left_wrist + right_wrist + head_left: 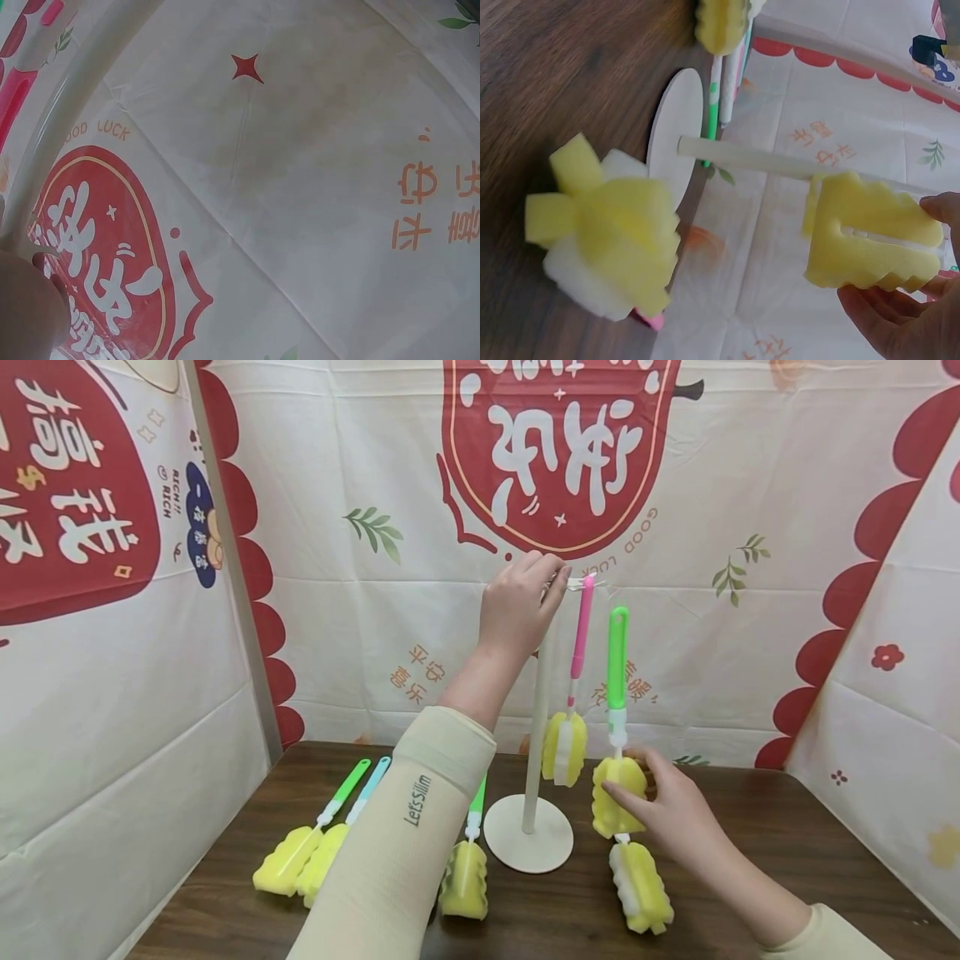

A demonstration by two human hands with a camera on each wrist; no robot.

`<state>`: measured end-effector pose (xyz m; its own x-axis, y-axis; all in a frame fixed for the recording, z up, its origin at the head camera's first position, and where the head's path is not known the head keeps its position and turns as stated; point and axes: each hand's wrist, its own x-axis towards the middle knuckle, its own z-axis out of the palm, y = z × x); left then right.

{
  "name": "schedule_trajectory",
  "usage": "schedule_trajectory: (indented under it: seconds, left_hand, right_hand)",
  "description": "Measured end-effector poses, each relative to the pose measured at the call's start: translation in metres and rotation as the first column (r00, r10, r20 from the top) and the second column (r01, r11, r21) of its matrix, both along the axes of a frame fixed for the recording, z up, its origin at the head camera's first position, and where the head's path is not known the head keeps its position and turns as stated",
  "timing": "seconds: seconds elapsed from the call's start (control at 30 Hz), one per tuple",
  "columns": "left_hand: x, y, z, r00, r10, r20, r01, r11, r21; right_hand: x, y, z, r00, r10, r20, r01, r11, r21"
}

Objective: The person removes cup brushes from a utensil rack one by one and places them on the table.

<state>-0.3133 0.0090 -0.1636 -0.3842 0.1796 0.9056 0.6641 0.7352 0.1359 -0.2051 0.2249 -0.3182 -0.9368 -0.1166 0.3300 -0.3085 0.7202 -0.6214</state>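
Note:
My left hand (521,606) grips the top of a white stand (537,735), fingers curled over it. From a hook there hangs a sponge bottle brush with a pink handle (582,627). My right hand (678,806) pinches the yellow sponge head (877,232) of a second bottle brush, its green handle (617,660) pointing up, right of the pink one and apart from the hook. Under it, a yellow-and-white bottle brush (643,885) lies on the table. The left wrist view catches the pole (71,90) and part of a finger (30,307).
The round base (528,852) stands on a dark wooden table (750,860). Left of it lie several more bottle brushes, among them a green-handled one (292,860) and one by the base (465,881); my left sleeve covers part of that area. Printed cloth (360,635) hangs behind.

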Motion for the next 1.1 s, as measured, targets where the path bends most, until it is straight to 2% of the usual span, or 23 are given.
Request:
schedule_trajectory:
  seconds: [0.17,0.47,1.1]
  left_hand:
    - [0.001,-0.001,0.000,1.000,-0.007,0.009,0.007,1.000,0.004]
    - [0.001,-0.001,0.000,1.000,-0.004,0.003,0.004,1.000,0.005]
    - [-0.002,0.001,-0.001,1.000,-0.004,-0.003,0.004,1.000,0.018]
  right_hand:
    - [0.000,0.008,-0.003,1.000,-0.004,0.017,0.004,1.000,-0.012]
    - [-0.002,0.020,-0.010,1.000,-0.023,-0.017,0.023,0.999,0.048]
    - [-0.004,0.046,-0.017,0.997,-0.059,0.057,0.051,0.990,0.130]
